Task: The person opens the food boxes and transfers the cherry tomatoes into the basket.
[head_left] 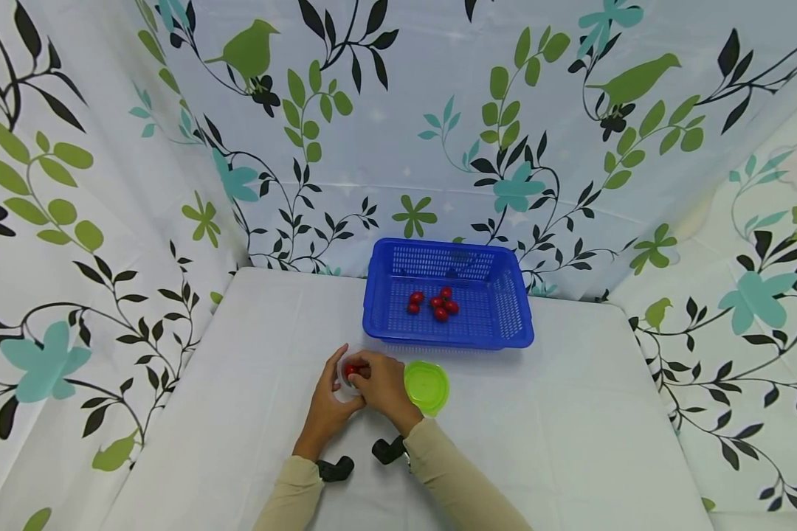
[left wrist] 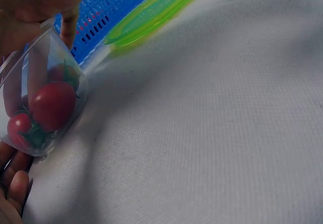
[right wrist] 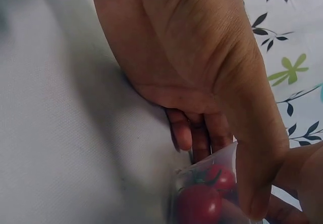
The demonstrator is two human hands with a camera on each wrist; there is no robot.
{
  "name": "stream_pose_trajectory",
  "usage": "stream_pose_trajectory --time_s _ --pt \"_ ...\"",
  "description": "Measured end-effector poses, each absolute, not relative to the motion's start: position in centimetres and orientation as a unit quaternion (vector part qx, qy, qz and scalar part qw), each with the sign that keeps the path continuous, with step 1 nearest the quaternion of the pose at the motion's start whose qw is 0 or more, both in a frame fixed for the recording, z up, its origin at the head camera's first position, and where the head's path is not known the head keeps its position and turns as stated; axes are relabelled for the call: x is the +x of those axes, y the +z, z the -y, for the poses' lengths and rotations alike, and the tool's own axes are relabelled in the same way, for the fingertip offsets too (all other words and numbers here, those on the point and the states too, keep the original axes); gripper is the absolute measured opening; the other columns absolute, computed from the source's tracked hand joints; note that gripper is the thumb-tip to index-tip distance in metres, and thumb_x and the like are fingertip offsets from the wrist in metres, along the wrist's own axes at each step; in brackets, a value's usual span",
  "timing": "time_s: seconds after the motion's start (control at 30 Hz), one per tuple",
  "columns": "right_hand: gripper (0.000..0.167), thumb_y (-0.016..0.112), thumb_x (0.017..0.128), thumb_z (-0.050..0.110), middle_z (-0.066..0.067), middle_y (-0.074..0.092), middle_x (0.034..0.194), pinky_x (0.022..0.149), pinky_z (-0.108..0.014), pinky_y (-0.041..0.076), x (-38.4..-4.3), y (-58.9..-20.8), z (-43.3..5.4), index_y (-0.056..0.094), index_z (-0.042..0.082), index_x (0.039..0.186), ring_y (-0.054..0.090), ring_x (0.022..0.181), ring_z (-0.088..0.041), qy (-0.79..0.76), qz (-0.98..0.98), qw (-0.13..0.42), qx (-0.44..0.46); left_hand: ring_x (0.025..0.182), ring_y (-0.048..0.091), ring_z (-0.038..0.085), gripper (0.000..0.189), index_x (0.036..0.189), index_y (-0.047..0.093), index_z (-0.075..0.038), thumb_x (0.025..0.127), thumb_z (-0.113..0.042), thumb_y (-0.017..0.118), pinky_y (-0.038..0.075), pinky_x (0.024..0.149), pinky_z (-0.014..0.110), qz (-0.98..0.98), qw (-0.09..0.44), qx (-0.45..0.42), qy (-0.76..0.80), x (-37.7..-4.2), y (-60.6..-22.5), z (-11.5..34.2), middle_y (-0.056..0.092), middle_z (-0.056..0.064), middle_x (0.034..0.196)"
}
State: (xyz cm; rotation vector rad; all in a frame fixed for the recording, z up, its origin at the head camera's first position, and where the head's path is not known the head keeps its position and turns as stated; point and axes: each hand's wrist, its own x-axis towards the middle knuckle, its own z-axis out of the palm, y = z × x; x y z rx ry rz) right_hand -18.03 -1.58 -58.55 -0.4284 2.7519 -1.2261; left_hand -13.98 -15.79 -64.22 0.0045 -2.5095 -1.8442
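A small clear plastic cup [left wrist: 75, 90] with red cherry tomatoes [left wrist: 53, 105] inside stands on the white-covered table. My left hand [head_left: 328, 413] wraps round its side, with thumb and fingers spread along the wall. Over the cup's mouth my right hand [head_left: 381, 380] bends down, its thumb and fingertips closing about a red cherry tomato [head_left: 350, 369]. In the right wrist view the right thumb [right wrist: 255, 183] comes down at the rim, and more tomatoes [right wrist: 199, 204] show through the clear wall. The right hand partly covers the opening from above.
Behind the hands sits a blue perforated basket [head_left: 448, 335] holding several cherry tomatoes [head_left: 441, 314]. A shallow round lime-green plastic lid [head_left: 427, 388] lies just right of the right hand. Patterned cloth [head_left: 398, 147] hangs along the table's back and sides.
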Motion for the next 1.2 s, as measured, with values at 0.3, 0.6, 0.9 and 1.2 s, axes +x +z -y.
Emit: stream_pose_trajectory --time_s 0.3,0.6,0.9,1.2 --pt "0.022 0.079 0.095 0.012 -0.001 0.082 0.110 0.101 -0.057 0.046 -18.3 -58.2 1.6 0.080 0.015 0.117 0.075 0.097 -0.018 -0.397 -0.907 0.045 -0.131 0.158 0.037 0.033 0.101 0.167 0.032 -0.031 0.085 -0.020 0.089 0.039 0.118 0.059 0.805 0.013 0.001 -0.593 -14.0 -64.3 15.7 0.033 0.003 0.175" --pt "0.022 0.080 0.095 0.016 0.006 0.082 0.107 0.096 -0.050 0.046 -18.3 -58.1 1.7 0.082 0.020 0.117 0.072 0.100 -0.016 -0.345 -0.927 0.036 -0.145 0.158 0.037 0.032 0.100 0.166 0.032 -0.034 0.084 -0.020 0.089 0.039 0.118 0.057 0.804 0.013 0.001 -0.594 -14.0 -64.1 15.7 0.033 0.002 0.175" --pt "0.020 0.078 0.096 0.015 0.001 0.079 0.109 0.091 -0.045 0.046 -18.6 -57.8 1.9 0.080 0.016 0.116 0.069 0.102 -0.020 -0.341 -0.925 0.075 -0.151 0.157 0.037 0.032 0.100 0.166 0.033 -0.033 0.085 -0.018 0.089 0.039 0.118 0.058 0.805 0.016 0.002 -0.593 -14.0 -64.2 15.6 0.033 0.001 0.174" --pt "0.021 0.080 0.095 0.017 0.000 0.077 0.107 0.088 -0.044 0.045 -18.8 -57.5 1.8 0.081 0.017 0.116 0.068 0.101 -0.018 -0.315 -0.932 0.080 -0.162 0.157 0.038 0.032 0.101 0.167 0.032 -0.031 0.084 -0.016 0.088 0.040 0.114 0.055 0.810 0.022 -0.001 -0.586 -14.1 -64.3 15.5 0.034 0.004 0.174"
